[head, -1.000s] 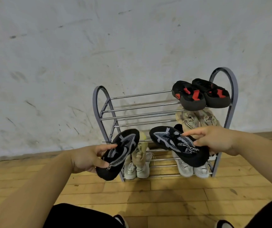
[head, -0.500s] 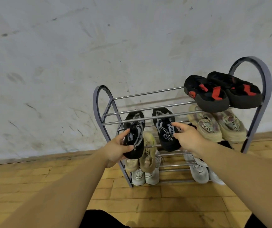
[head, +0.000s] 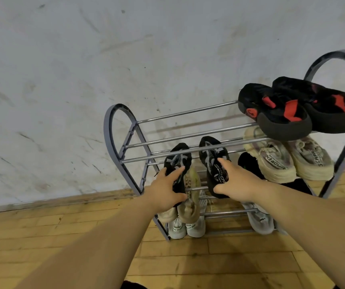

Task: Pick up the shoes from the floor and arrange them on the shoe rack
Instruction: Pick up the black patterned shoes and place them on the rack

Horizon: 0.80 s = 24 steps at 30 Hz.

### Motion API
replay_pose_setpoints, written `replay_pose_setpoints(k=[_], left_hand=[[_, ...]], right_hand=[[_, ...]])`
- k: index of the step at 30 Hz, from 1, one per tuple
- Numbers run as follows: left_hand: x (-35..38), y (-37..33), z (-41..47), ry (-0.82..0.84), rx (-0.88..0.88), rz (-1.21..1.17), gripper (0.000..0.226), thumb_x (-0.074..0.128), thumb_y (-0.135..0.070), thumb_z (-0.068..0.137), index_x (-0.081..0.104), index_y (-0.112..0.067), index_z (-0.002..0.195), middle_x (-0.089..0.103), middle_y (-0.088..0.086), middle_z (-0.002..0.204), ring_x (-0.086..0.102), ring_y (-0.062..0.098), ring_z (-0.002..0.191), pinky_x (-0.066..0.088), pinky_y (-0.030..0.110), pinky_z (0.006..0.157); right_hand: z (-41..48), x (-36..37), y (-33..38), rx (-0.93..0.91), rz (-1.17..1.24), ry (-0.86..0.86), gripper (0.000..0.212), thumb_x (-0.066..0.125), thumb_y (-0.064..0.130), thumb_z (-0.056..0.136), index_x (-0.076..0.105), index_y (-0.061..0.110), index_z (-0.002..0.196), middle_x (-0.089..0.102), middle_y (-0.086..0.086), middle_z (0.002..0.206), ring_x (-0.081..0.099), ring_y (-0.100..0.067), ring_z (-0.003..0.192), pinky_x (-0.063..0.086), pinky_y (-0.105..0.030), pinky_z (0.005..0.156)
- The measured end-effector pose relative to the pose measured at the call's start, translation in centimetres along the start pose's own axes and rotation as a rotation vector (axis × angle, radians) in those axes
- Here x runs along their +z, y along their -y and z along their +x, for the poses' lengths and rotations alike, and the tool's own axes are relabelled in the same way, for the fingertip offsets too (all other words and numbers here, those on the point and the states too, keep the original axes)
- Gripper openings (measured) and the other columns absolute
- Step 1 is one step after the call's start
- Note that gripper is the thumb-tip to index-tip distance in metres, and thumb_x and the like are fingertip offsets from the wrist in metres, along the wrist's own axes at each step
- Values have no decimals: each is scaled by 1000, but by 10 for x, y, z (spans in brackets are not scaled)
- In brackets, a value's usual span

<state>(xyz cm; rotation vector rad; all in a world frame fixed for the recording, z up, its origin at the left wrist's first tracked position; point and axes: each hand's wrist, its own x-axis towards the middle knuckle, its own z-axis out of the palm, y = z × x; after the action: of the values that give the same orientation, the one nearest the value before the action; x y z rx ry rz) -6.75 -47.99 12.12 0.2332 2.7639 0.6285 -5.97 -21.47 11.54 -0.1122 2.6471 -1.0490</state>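
Note:
A metal shoe rack (head: 113, 130) with several tiers stands against the wall. Two black shoes with white patterns lie toe-first on its second tier, under the top rails. My left hand (head: 165, 189) grips the heel of the left black shoe (head: 177, 161). My right hand (head: 236, 182) grips the heel of the right black shoe (head: 213, 157), with the thumb under the heel and the fingers on top.
A black and red pair (head: 292, 109) sits on the top tier at the right, a beige pair (head: 286, 159) below it. More beige and white shoes (head: 188, 215) fill the lower tiers. The wooden floor (head: 42, 236) meets a scuffed white wall (head: 84, 59).
Both hands carried the black shoes from in front of the rack up and forward, turned them toe-first and slid them onto the second tier. The view has moved closer to the rack.

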Motion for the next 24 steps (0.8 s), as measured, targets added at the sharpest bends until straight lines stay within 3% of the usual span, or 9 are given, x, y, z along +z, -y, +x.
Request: replay_pose_setpoints(k=[5, 10, 14, 24], left_hand=[[9, -3, 9, -29, -32, 205, 67, 62, -47, 99, 29, -50, 158, 10, 10, 170, 37, 42, 145, 39, 51, 117], [-1, 10, 12, -142, -94, 146, 65, 61, -44, 101, 34, -36, 159, 34, 12, 153, 52, 36, 131, 47, 45, 111], [-6, 34, 9, -229, -167, 134, 64, 59, -39, 103, 33, -31, 161, 41, 15, 146, 52, 37, 127, 45, 43, 112], [-9, 34, 0, -179, -148, 218, 83, 65, -39, 99, 14, -35, 165, 30, 18, 159, 35, 41, 144, 36, 50, 119]], right_hand=[[-1, -1, -2, -21, -56, -3, 106, 75, 45, 85, 5, 35, 164, 26, -7, 167, 38, -29, 145, 40, -36, 112], [-1, 1, -1, -36, -58, -11, 103, 75, 42, 86, 8, 35, 164, 31, -7, 164, 49, -28, 135, 45, -32, 102], [-3, 2, -1, -47, -60, -16, 103, 76, 43, 87, 8, 33, 164, 32, -5, 164, 44, -26, 140, 42, -33, 108], [0, 5, 4, -47, -82, -36, 111, 81, 45, 80, 9, 37, 164, 43, -7, 156, 53, -27, 130, 49, -34, 102]])
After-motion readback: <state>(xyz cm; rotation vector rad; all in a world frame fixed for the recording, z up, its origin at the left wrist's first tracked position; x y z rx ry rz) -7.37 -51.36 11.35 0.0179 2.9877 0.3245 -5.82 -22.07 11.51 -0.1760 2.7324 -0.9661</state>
